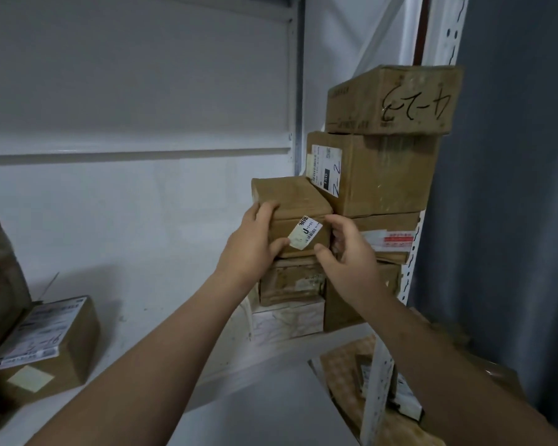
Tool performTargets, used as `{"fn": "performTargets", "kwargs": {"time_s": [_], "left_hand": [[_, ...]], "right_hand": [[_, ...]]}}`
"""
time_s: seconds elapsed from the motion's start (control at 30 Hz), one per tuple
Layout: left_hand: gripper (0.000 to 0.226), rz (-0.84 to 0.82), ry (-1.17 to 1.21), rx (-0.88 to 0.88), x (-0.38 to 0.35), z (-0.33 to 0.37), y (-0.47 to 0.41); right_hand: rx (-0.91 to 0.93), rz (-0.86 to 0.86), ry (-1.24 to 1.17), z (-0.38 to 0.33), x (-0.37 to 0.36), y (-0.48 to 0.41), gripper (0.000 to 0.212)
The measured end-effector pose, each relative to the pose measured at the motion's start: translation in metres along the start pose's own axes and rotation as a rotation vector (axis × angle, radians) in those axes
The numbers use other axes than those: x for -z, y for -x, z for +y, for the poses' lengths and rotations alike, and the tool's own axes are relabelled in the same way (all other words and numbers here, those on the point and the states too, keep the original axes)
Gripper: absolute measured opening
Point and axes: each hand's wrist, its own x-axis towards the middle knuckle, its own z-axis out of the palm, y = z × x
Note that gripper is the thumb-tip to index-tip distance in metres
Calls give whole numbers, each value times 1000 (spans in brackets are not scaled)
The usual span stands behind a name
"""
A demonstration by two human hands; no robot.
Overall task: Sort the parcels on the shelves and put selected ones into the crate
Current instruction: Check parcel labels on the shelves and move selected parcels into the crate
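At the right end of the white shelf (271, 400), a small brown parcel (292, 201) with a white sticker on its front is gripped from both sides; the left hand (250, 249) has fingers curled over its top left edge and thumb on the front; the right hand (351, 252) curls round its right side, thumb at the lower front edge; the parcel sits atop a short pile of cartons, just beside a labelled box (377, 175) that carries a hand-marked box (390, 101); whether it rests on the pile cannot be told; well apart, far left, lies another labelled parcel (42, 349).
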Motion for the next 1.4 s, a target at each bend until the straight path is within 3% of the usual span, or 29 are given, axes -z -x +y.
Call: {"fn": "performTargets", "kwargs": {"time_s": [0.27,0.4,0.5,0.57,0.67,0.77,0.9,1.0,1.13,1.23,1.33,1.4], "left_hand": [[55,218,221,97,-5,5,15],[75,379,576,171,4,14,25],[89,477,613,225,15,21,26],[93,482,595,274,22,21,25],[78,503,635,321,31,15,26],[76,497,731,393,40,7,30],[70,457,881,422,45,2,39],[73,313,1010,364,50,7,47],[54,300,753,283,57,0,55],[30,500,703,178,59,-1,60],[36,566,655,92,61,0,63],[33,531,598,111,62,1,62]], "right_hand": [[46,-50,-398,2,-9,-5,47],[117,-62,-625,-7,-13,-4,53],[108,-152,-631,-17,-24,1,51],[119,-239,-590,-21,-30,2,46],[152,-299,-634,-23,-29,-1,45],[145,-301,-689,-26,-32,-4,41],[-46,-95,-788,-29,-49,-6,37],[-201,-269,-946,-36,-55,-4,47],[-101,-332,-1019,-41,-57,-1,48],[-54,-312,-1029,-49,-52,-2,49],[7,-238,-909,-55,-48,2,41],[25,-180,-817,-53,-49,5,54]]}}
